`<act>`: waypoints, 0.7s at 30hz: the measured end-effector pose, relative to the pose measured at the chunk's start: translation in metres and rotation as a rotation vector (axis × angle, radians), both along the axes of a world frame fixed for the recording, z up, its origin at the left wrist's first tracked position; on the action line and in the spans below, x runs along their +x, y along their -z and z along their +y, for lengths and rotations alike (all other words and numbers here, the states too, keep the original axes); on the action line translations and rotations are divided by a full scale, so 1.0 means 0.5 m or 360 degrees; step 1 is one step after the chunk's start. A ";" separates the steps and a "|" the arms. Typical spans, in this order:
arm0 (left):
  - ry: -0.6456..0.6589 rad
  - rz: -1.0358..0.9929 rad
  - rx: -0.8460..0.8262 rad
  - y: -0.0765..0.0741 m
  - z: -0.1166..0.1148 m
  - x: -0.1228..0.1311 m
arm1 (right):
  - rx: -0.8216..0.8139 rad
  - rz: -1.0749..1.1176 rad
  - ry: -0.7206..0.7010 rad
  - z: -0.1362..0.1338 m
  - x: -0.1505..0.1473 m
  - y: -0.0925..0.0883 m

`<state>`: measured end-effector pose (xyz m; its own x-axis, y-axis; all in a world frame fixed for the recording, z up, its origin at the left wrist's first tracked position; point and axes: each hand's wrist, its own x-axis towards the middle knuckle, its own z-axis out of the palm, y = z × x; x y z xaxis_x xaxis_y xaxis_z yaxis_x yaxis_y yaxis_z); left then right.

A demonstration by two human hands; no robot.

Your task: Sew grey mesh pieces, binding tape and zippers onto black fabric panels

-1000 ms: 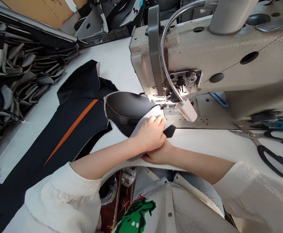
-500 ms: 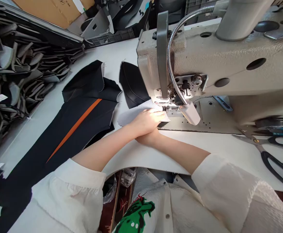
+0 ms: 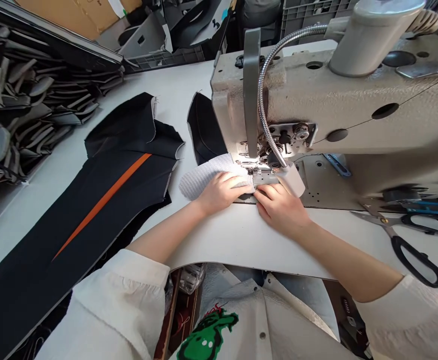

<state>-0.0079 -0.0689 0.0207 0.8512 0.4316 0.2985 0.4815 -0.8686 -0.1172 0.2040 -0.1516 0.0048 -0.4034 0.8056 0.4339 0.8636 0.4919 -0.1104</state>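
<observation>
A grey-white mesh piece (image 3: 204, 176) lies on the white table in front of the sewing machine's presser foot (image 3: 259, 172), joined to a black curved panel (image 3: 204, 131) that stands behind the needle. My left hand (image 3: 219, 191) presses on the mesh with its fingers curled down, just left of the foot. My right hand (image 3: 281, 205) rests right of it, fingertips pinching the piece's edge at the foot. Part of the piece under both hands is hidden.
The beige sewing machine (image 3: 335, 105) with its flexible lamp (image 3: 292, 180) fills the right. Black fabric with an orange stripe (image 3: 102, 200) lies left. Large black-handled scissors (image 3: 410, 245) lie far right. Stacks of cut shoe parts (image 3: 24, 100) line the left edge.
My right hand has come out from under my left and now sits right of the foot. The black panel has swung behind the needle, and the mesh has moved under the foot.
</observation>
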 end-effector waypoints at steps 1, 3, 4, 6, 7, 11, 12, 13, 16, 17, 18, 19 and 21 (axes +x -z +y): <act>-0.0024 -0.0025 -0.0017 0.000 0.003 0.001 | -0.0032 -0.0007 0.0007 0.001 -0.003 0.001; -0.0068 -0.0036 -0.0071 0.000 0.016 0.005 | -0.0102 0.0006 0.0010 0.001 -0.007 0.003; -0.0065 -0.0024 -0.0104 0.002 0.025 0.007 | -0.0142 0.0017 0.0008 0.001 -0.008 0.004; -0.0019 -0.0010 -0.0166 0.006 0.047 0.010 | -0.0204 0.0030 0.0007 0.001 -0.008 0.006; 0.0012 -0.0014 -0.0192 0.009 0.059 0.011 | -0.0222 0.0028 0.0009 0.001 -0.008 0.006; 0.0056 -0.0110 -0.0271 0.018 0.100 0.014 | -0.0219 0.0013 0.0040 -0.001 -0.009 0.002; 0.0049 -0.0132 -0.0299 0.019 0.107 0.015 | -0.0220 0.0015 0.0050 -0.001 -0.010 0.001; 0.0037 -0.0147 -0.0331 0.020 0.113 0.017 | -0.0225 0.0019 0.0057 -0.001 -0.011 0.000; -0.0016 -0.0171 -0.0412 0.022 0.124 0.023 | -0.0234 0.0037 0.0065 0.000 -0.012 -0.003; -0.0034 -0.0177 -0.0424 0.023 0.126 0.024 | -0.0229 0.0042 0.0065 0.000 -0.012 -0.003; -0.0050 -0.0183 -0.0430 0.024 0.126 0.026 | -0.0222 0.0047 0.0063 0.001 -0.012 -0.003; -0.0062 -0.0189 -0.0432 0.025 0.126 0.027 | -0.0217 0.0052 0.0063 0.002 -0.012 -0.003; -0.0086 -0.0204 -0.0438 0.027 0.123 0.028 | -0.0218 0.0059 0.0057 0.004 -0.011 -0.002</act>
